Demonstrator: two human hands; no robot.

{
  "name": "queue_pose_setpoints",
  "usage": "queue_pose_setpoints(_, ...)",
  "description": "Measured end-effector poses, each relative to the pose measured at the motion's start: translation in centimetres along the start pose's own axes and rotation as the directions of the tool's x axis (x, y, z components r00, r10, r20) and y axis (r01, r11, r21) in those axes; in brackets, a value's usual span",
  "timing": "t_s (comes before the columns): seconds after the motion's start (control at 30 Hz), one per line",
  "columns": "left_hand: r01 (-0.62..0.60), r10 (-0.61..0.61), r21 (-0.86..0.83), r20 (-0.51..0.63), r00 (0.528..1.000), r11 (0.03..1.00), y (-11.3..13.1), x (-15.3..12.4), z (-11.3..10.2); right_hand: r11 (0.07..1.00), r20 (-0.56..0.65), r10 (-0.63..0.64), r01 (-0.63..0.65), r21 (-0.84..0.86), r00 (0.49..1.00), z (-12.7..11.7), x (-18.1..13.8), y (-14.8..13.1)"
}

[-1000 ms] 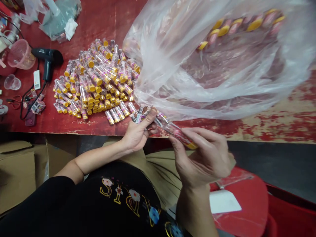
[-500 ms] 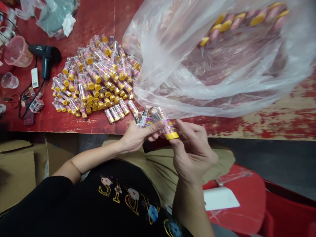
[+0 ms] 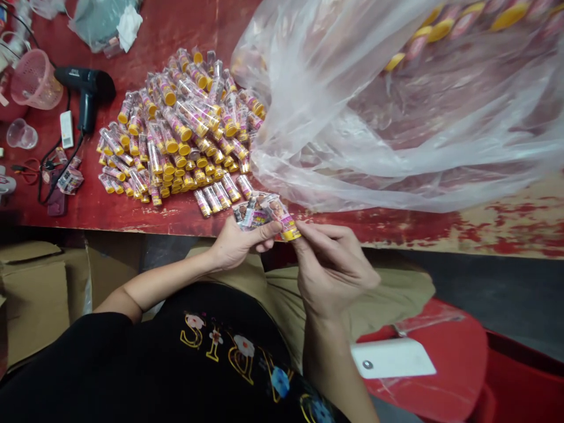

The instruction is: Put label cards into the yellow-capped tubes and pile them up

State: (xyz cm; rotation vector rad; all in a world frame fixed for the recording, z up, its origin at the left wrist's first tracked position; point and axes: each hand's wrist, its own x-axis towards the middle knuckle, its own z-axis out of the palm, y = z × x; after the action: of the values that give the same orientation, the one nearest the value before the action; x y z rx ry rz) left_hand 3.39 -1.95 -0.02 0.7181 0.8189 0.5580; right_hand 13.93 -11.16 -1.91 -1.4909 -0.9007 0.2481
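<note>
My left hand (image 3: 242,241) is closed on a fanned stack of small printed plastic wrappers (image 3: 253,212), thumb on top. At the right of the stack is one printed wrapper with a yellow lower end (image 3: 283,216). My right hand (image 3: 332,264) pinches its lower right edge between thumb and fingertips; whether anything is inside it I cannot tell. Just beyond my left hand, several small clear tubes with yellow ends (image 3: 221,195) lie side by side near the table edge. Behind them rises a large pile of such tubes (image 3: 176,132).
A big translucent plastic bag (image 3: 326,135) with more tubes inside covers the table's right side. At left are a hair dryer (image 3: 86,88), a pink basket (image 3: 35,79), red-handled scissors (image 3: 29,170) and a cord. A white phone (image 3: 394,358) lies on a red stool (image 3: 458,352).
The yellow-ended wrapper looked rounder, like a tube, and now looks flatter. My right hand has moved slightly left and up, its fingers closer together. The camera view has shifted a little.
</note>
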Motion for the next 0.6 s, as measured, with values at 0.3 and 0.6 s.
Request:
queue_pose_setpoints(0.3, 0.022, -0.052, -0.122, -0.247, 0.968, 0.992, -0.6, -1.4, -4.8, 0.985, 0.023, 0.134, -0.136, 0.105, 0.991, 6.4, 1.8, 6.4)
queue_pose_setpoints(0.6, -0.066, -0.032, -0.237, -0.389, 0.921, 0.969, 1.8, -0.4, -4.5, 0.958, 0.134, -0.152, 0.180, -0.222, 0.979, 3.9, 14.2, 9.4)
